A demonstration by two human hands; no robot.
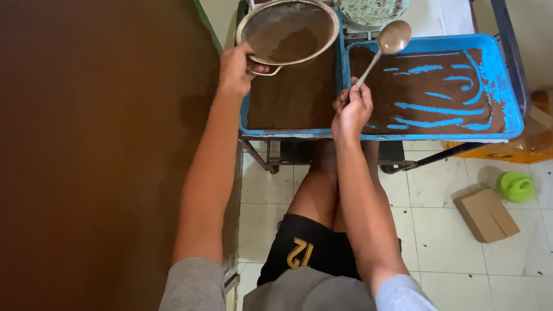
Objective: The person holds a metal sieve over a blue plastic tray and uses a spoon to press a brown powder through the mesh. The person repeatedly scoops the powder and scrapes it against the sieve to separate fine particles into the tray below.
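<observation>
My left hand point(235, 68) grips the handle of a round metal sieve point(288, 30) with brown powder in it, held over the left blue tray point(291, 133), which is full of the same powder. My right hand point(351, 109) holds the handle of a metal spoon point(393, 38) whose bowl, coated in brown powder, is raised above the right blue tray point(510, 86). That tray holds a thinner layer of powder with blue streaks scraped bare.
A dark brown surface point(98, 155) fills the left side. Both trays rest on a metal stand point(271, 164) over a white tiled floor. A cardboard box point(487, 215) and a green lid point(515, 186) lie on the floor at right. A speckled bowl point(368, 10) sits behind the trays.
</observation>
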